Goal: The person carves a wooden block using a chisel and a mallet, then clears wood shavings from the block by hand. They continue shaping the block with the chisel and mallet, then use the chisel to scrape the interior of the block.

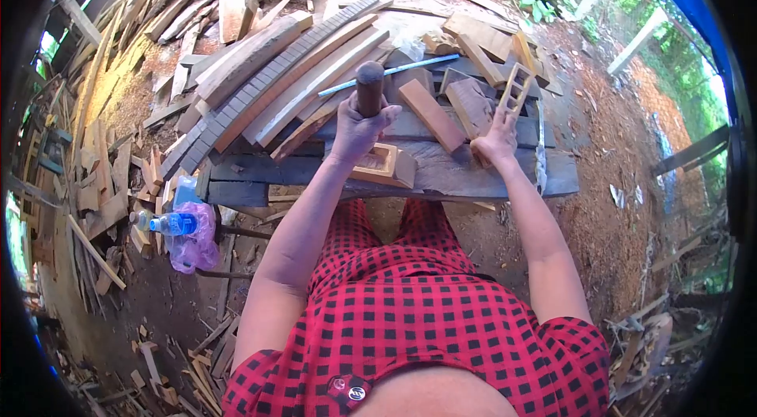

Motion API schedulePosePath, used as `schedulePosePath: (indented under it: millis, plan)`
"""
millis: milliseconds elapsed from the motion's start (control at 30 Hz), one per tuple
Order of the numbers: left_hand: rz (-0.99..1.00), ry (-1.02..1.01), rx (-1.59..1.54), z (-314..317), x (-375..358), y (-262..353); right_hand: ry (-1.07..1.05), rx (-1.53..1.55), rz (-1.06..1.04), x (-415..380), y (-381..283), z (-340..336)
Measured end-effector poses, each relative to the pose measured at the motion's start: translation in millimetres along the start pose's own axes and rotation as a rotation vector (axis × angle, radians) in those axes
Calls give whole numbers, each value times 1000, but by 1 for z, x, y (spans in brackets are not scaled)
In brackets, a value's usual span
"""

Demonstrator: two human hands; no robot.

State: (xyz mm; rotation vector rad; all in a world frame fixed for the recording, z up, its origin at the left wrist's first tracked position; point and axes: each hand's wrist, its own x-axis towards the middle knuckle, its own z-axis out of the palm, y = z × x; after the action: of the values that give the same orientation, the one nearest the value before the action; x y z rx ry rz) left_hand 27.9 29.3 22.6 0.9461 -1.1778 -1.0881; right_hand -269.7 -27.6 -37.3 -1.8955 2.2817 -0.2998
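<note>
My left hand [359, 132] is closed around a thick, round wooden club [369, 90], whose dark blunt end points up toward the camera. Just below that hand, a small wooden block with a rectangular hollow [382, 165] rests on the bench near its front edge. My right hand [497, 141] is at the right side of the bench, its fingers over the lower end of a slotted wooden frame [516, 88]; its thumb is set apart, beside a short plank [471, 106]. Another reddish plank [432, 116] lies between my two hands.
The dark plank bench [505, 176] carries several long beams [315, 78] at left and a pale blue strip [386, 74] at its middle. A bottle [173, 224] and a pink plastic bag [193, 240] are at lower left. Wood scraps [102, 173] cover the ground.
</note>
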Motion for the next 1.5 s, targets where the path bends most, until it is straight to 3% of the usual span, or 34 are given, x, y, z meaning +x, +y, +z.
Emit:
schedulePosePath:
  millis: [100, 133, 200, 233, 333, 467, 500, 600, 667, 700, 733, 800, 867, 900, 933, 967, 1067, 1167, 1200, 1333, 1367, 1400, 1500]
  plan:
    - [22, -25, -15, 0, 1, 0, 260, 122, -32, 2, 8, 9]
    - [25, -17, -14, 0, -1, 3, 259, 123, -40, 14, 17, 7]
    - [10, -19, -26, 2, -2, 7, -472, 1094, 158, 44, 36, -3]
    - [17, -30, -25, 1, -1, 7, -437, 1240, 159, 19, 14, -44]
    - [68, -13, 24, 0, 3, 0, -350, 1200, -121, -8, -25, -118]
    - [0, 2, 7, 2, 1, 5, 32, 1138, -510, -23, -81, -204]
    - [3, -12, -1, 1, 1, 4, 11, 1194, -705, -45, -106, -236]
    - [2, -31, -26, 1, 0, 5, -67, 1083, -917, -47, -127, -259]
    - [0, -39, -39, 1, 1, 6, -112, 851, -748, -56, -145, -232]
    - [20, -38, -21, 0, 2, 4, -341, 789, -762, -70, -152, -236]
    - [36, -40, -3, 1, 3, 1, -381, 420, -893, -56, -157, -217]
    - [40, -20, -41, 3, 5, -1, -279, 307, -941, -62, -158, -219]
    - [38, -15, -12, 3, -1, 1, -360, 476, -814, -70, -170, -246]
    - [47, -29, -22, 1, -1, 0, -30, 482, -822, -69, -172, -244]
    - [42, -26, -22, 0, -1, -1, -67, 733, -808, -59, -171, -253]
    - [44, -38, -17, 0, -1, -1, -70, 733, -809, -56, -168, -262]
    - [53, -37, -18, 1, 1, -1, -84, 1197, -767, -77, -183, -287]
    - [51, -53, -29, 1, 1, 2, -237, 811, -786, -70, -169, -225]
    - [42, -71, -38, 1, 0, 3, -349, 461, -876, -66, -168, -214]
    - [38, -79, 20, 4, -3, 1, -342, 441, -836, -64, -173, -235]
    - [52, -71, -1, 4, -3, 1, -251, 565, -828, -65, -174, -238]
    - [66, -63, -23, 4, -2, 1, 143, 244, -476, -58, -181, -242]
    - [77, -67, -28, 3, -1, -1, -186, 1297, -685, -54, -178, -282]
